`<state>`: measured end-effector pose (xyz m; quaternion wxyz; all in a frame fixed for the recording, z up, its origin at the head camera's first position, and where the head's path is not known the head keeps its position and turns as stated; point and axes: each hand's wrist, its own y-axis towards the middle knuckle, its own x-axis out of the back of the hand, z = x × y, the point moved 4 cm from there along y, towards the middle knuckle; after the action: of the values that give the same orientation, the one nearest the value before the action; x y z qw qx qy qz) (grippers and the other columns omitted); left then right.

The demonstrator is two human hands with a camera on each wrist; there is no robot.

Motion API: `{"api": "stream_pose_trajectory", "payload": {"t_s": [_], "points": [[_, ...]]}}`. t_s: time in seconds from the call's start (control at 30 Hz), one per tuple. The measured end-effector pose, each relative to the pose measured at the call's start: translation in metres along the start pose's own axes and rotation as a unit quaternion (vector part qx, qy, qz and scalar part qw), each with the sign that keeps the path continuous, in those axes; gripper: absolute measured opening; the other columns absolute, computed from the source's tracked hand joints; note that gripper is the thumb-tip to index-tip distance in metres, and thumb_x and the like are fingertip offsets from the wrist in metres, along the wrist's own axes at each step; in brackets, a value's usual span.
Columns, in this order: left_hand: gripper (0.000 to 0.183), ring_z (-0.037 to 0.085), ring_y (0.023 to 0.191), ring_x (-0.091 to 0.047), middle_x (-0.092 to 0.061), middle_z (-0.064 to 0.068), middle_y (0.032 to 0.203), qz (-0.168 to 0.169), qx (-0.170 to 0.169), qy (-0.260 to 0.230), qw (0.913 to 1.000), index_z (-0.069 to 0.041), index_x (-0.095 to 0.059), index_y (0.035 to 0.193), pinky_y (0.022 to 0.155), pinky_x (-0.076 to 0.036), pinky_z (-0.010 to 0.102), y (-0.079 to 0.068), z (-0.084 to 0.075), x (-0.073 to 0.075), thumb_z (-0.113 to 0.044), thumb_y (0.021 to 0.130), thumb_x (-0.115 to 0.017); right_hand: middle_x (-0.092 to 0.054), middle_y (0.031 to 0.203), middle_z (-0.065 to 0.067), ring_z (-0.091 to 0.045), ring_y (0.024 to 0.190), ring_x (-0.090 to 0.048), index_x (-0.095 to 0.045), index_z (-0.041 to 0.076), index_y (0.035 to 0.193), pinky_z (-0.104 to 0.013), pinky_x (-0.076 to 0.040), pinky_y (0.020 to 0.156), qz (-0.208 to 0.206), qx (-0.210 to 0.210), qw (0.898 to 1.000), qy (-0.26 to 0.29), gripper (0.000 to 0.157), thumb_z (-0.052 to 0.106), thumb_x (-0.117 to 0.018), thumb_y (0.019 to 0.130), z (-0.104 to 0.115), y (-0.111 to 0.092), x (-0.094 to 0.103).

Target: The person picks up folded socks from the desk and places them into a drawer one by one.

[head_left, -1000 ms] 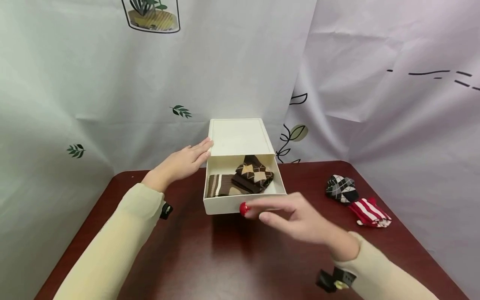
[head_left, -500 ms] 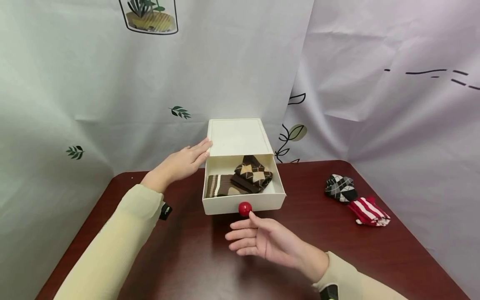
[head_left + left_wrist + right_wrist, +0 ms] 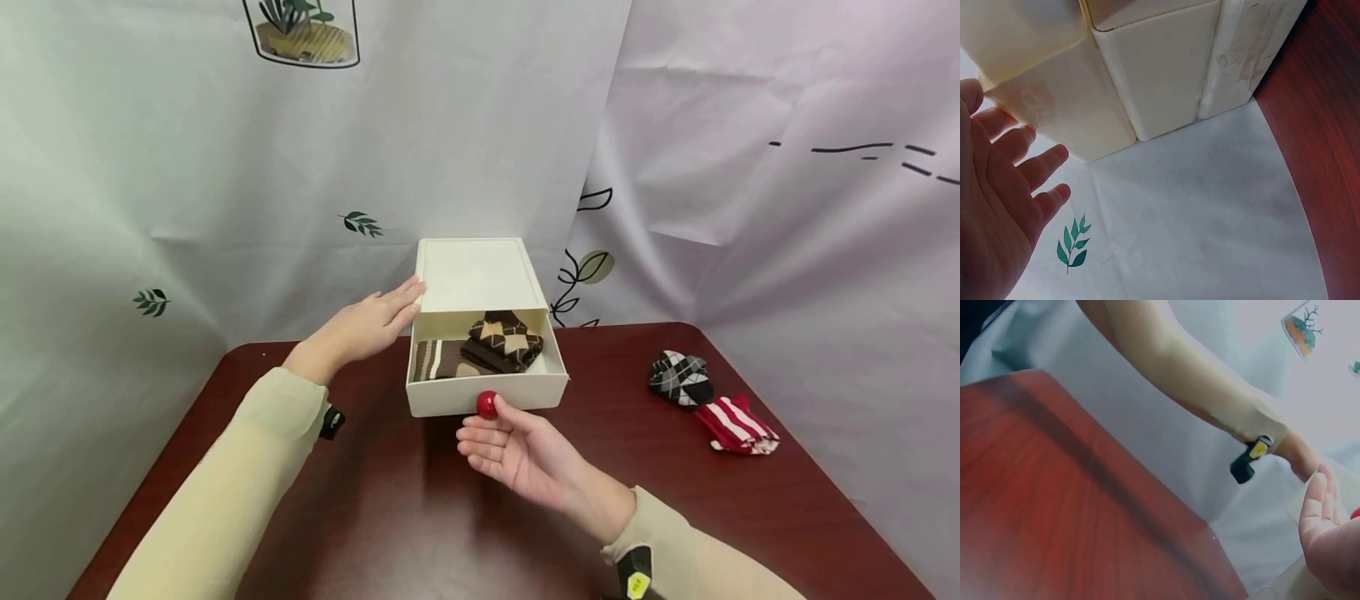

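Note:
A white drawer box (image 3: 480,271) stands toward the back of the table, its drawer (image 3: 536,392) pulled partway out. In the drawer lie a brown striped sock (image 3: 442,360) and a folded dark brown argyle sock (image 3: 510,337). My left hand (image 3: 356,333) rests with straight fingers against the box's upper left side; the left wrist view has these fingers (image 3: 1047,167) beside the cream side wall (image 3: 1079,100). At the drawer's round red knob (image 3: 487,405), my right hand (image 3: 536,458) lies palm up, thumb tip at the knob and the other fingers extended below it.
On the table's right side, a grey-and-black argyle sock (image 3: 681,379) touches a red-and-white striped sock (image 3: 738,425). The dark red table (image 3: 360,517) backs onto a pale printed cloth (image 3: 480,125), which also hangs at both sides.
My right hand swung from over the drawer front to palm up below the knob, then moved forward. The drawer has slid slightly inward. My left hand stays on the box.

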<state>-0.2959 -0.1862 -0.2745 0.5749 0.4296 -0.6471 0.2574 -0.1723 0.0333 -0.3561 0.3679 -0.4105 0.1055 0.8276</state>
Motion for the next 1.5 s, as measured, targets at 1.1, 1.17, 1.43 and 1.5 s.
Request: {"api": "stream_pose_trajectory", "payload": {"t_s": [1.1,1.17,1.43,1.5], "points": [[0.058,0.020,0.136,-0.026,-0.013,-0.008,0.153,0.002,0.032,-0.014,0.9994,-0.028,-0.019,0.149,0.112,-0.017,0.046,0.000,0.000,0.000,-0.054,0.098,-0.019,-0.065,0.095,-0.014,-0.022,0.089,-0.065,-0.054,-0.005,0.107,-0.029,-0.051,0.083,-0.088,0.057,0.994,0.014,0.040,0.033,-0.045,0.099,0.057,0.077,0.019],[0.058,0.019,0.136,-0.026,-0.013,-0.008,0.153,0.002,0.032,-0.015,0.9994,-0.028,-0.019,0.149,0.112,-0.017,0.045,0.000,0.000,0.000,-0.054,0.098,-0.018,-0.066,0.094,-0.015,-0.022,0.088,-0.065,-0.055,-0.005,0.107,-0.029,-0.052,0.083,-0.088,0.058,0.994,0.014,0.040,0.033,-0.045,0.099,0.058,0.079,0.020],[0.057,0.020,0.136,-0.027,-0.013,-0.009,0.153,-0.002,0.038,-0.016,0.9991,-0.029,-0.019,0.149,0.112,-0.017,0.045,0.000,0.000,0.000,-0.054,0.098,-0.018,-0.066,0.095,-0.014,-0.021,0.089,-0.065,-0.052,-0.005,0.110,-0.028,-0.052,0.083,-0.087,0.061,0.994,-0.008,0.042,0.035,-0.043,0.099,0.058,0.080,0.022],[0.057,0.019,0.136,-0.026,-0.013,-0.009,0.153,-0.003,0.037,-0.017,0.9992,-0.029,-0.019,0.149,0.112,-0.016,0.044,0.000,-0.001,-0.001,-0.054,0.098,-0.018,-0.065,0.097,-0.014,-0.021,0.090,-0.065,-0.051,-0.005,0.113,-0.029,-0.052,0.083,-0.089,0.062,0.994,-0.021,0.044,0.036,-0.043,0.099,0.057,0.078,0.024]]}}
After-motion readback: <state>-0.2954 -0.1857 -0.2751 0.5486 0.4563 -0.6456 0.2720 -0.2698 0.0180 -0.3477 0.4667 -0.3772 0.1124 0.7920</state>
